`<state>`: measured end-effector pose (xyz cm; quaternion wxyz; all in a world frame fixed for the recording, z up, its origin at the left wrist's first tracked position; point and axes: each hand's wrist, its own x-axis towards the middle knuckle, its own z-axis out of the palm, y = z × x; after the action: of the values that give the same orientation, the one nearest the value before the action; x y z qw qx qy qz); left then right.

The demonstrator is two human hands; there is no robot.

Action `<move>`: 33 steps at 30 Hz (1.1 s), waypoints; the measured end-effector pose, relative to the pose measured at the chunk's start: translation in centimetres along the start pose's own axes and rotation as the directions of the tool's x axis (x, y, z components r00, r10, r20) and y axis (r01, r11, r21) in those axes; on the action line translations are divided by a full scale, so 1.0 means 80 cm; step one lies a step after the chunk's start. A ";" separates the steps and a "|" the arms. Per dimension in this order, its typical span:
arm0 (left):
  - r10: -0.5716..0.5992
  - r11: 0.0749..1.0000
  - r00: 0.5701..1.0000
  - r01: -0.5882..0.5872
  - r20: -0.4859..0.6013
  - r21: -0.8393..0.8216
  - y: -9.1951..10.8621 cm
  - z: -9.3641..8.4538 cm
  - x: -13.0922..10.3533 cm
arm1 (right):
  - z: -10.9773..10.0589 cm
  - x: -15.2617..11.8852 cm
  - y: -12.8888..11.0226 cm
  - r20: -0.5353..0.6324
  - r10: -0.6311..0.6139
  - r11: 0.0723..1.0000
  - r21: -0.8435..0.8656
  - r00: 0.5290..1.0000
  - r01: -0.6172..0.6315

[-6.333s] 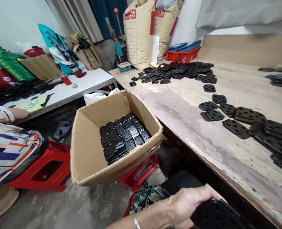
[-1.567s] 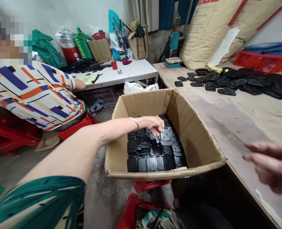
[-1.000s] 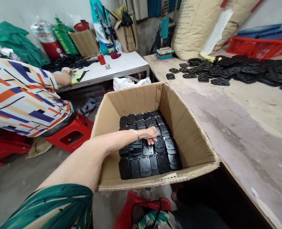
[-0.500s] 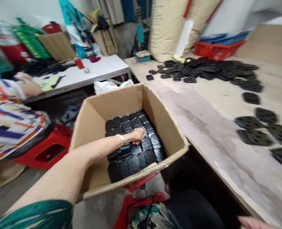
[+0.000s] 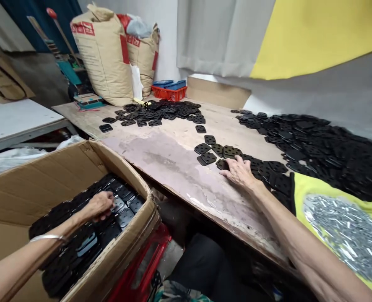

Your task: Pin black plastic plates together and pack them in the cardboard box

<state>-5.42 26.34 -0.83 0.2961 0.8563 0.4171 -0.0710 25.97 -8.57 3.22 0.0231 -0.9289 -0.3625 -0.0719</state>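
Inside the cardboard box (image 5: 148, 188), my left hand (image 5: 101, 204) is over tightly packed rows of black plastic plates (image 5: 124, 217). Its fingers are curled closed, and whatever they hold, if anything, is hidden. My right hand (image 5: 240, 171) lies on the table with fingers stretched out and touching a small black plate (image 5: 222, 164) with holes. Several more such plates (image 5: 208, 158) lie around its fingertips, some overlapping.
A large heap of black plates (image 5: 318, 142) covers the table's right side, with a smaller heap (image 5: 163, 110) at the back. Small metal pins (image 5: 346, 235) lie on yellow cloth (image 5: 302, 186). Filled sacks (image 5: 105, 58) and a red basket (image 5: 170, 93) stand behind. A red stool (image 5: 141, 268) is below.
My view has swung right toward the table. My right hand has come from the lower edge onto the plates on the table. My left hand is still inside the box.
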 end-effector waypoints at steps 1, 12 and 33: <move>-0.022 1.000 0.998 0.022 -0.055 0.014 0.010 -0.018 -0.004 | 0.005 0.004 -0.002 -0.001 -0.023 1.000 -0.008 1.000 0.023; 0.470 0.882 0.883 -0.470 -0.012 -0.032 0.295 -0.056 -0.086 | -0.020 -0.045 -0.046 -0.143 0.067 0.997 0.046 0.987 -0.061; 0.487 0.406 0.545 0.551 0.683 -0.729 0.337 0.200 -0.203 | -0.044 -0.280 0.202 -0.052 0.642 0.765 -0.012 0.765 -0.644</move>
<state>6.53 -6.49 4.18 0.8676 0.3861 0.2053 -0.2366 20.24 -35.82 3.48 0.0410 -0.9952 -0.0209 -0.0858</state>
